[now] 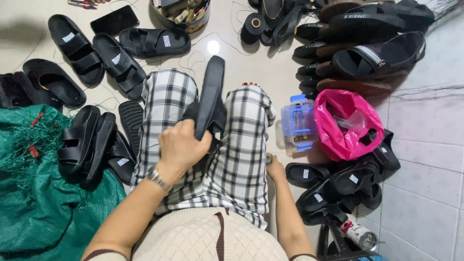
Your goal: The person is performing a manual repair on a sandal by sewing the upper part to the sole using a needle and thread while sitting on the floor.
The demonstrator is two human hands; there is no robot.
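Gripping a black sandal [209,99] upright over checked trousers [241,145], left hand [181,145] closed round its lower edge; right hand [274,168] down beside the thigh at four o'clock, grip impossible to tell. Glossy pale tiled floor [425,145] all around, black sandals [357,53] heaped at one o'clock, green netting [38,203] at eight, pink bag [345,123] at three.

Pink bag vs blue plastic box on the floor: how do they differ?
The pink bag is soft, crumpled and opaque; the blue plastic box is rigid, squared and see-through. The bag is the larger, lying right of the box and touching it. The bag's mouth gapes open; the box looks closed with a lid. Both sit on the tiled floor beside black sandals.
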